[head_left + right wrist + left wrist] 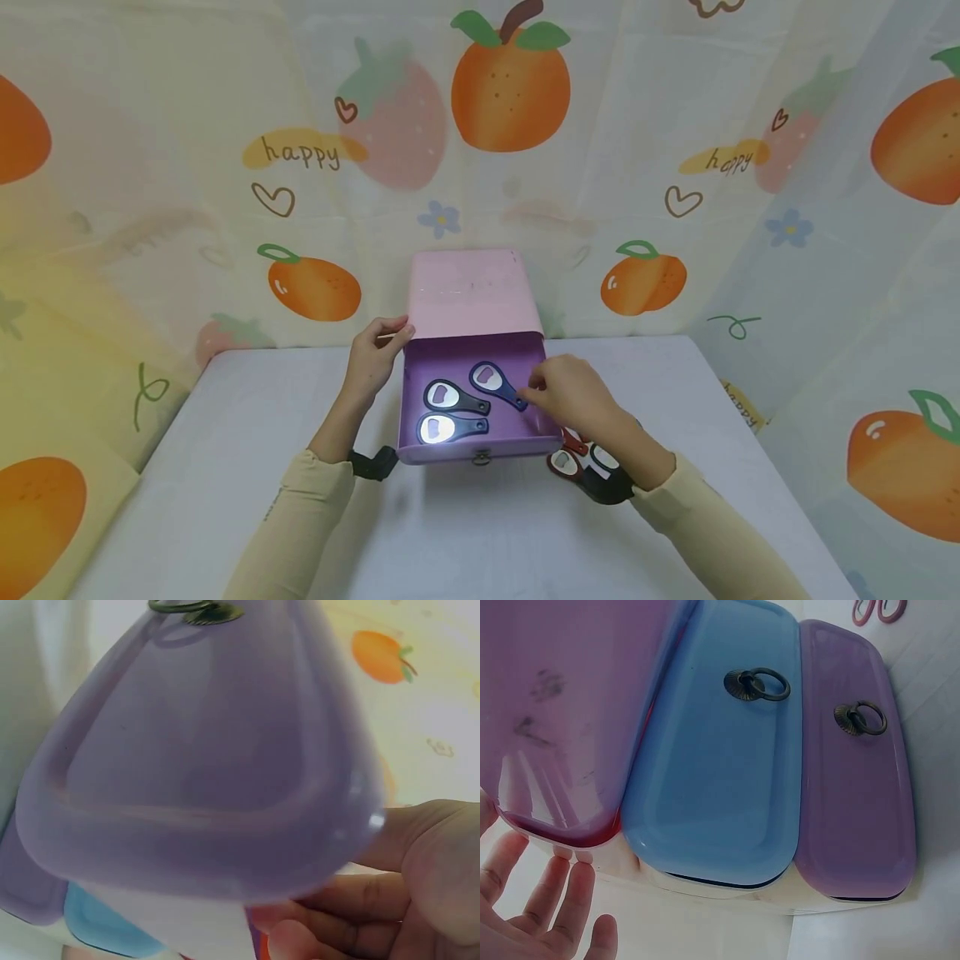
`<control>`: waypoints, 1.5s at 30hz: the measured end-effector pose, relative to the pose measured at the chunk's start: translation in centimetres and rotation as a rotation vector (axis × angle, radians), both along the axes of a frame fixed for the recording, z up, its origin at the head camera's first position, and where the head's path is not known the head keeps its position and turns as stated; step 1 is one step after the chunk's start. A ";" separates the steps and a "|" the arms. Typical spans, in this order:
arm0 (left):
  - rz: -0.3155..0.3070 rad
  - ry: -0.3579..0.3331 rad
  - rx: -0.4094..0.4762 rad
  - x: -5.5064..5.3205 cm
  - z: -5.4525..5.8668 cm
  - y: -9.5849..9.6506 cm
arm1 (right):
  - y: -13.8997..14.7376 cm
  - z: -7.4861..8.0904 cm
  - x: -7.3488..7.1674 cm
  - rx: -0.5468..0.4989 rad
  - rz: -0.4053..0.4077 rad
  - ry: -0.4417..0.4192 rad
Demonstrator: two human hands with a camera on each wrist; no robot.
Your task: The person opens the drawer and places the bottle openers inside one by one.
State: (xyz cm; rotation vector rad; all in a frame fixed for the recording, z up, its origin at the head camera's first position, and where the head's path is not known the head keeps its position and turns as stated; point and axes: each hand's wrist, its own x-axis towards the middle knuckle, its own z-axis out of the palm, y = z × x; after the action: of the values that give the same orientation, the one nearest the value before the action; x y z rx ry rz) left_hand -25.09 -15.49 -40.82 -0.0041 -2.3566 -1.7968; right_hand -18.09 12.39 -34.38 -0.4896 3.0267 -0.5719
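fruit-print cloth backdrop (pixel 480 200); white table (pixel 210 467) before it

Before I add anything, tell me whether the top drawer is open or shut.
Open: the top drawer juts from the pink cabinet, bottle openers visible inside.

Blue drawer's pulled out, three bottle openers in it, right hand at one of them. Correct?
Not blue: the pulled-out drawer is purple, per the head view. Three bottle openers in it, right hand at one: correct.
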 end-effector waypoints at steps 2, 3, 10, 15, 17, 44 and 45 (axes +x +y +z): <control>0.000 0.000 0.001 0.0 0.0 0.0 | 0.5 0.0 0.4 -0.037 -0.006 -0.010; -0.001 0.000 0.001 0.0 0.0 0.0 | 0.8 0.0 0.6 -0.066 -0.013 -0.025; 0.003 0.003 0.004 0.2 0.2 0.1 | 2.6 0.2 2.1 -0.206 -0.040 -0.035; 0.001 0.008 0.003 0.1 0.1 0.0 | 4.0 -0.8 3.0 -0.311 0.063 0.035; -0.001 0.006 0.001 0.1 0.0 0.0 | 4.4 -1.3 3.4 -0.379 0.094 0.034; 0.009 -0.008 -0.010 0.2 -0.1 0.2 | -0.5 -7.8 8.4 -0.839 0.186 -0.209; 0.011 -0.009 -0.010 0.2 -0.1 0.2 | -0.7 -8.1 8.5 -0.846 0.155 -0.236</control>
State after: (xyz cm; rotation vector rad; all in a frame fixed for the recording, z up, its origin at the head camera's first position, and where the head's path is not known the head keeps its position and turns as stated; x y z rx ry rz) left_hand -24.92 -15.31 -40.88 0.0152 -2.3673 -1.7841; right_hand -9.60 11.67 -42.52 -0.5958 2.3684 -1.7438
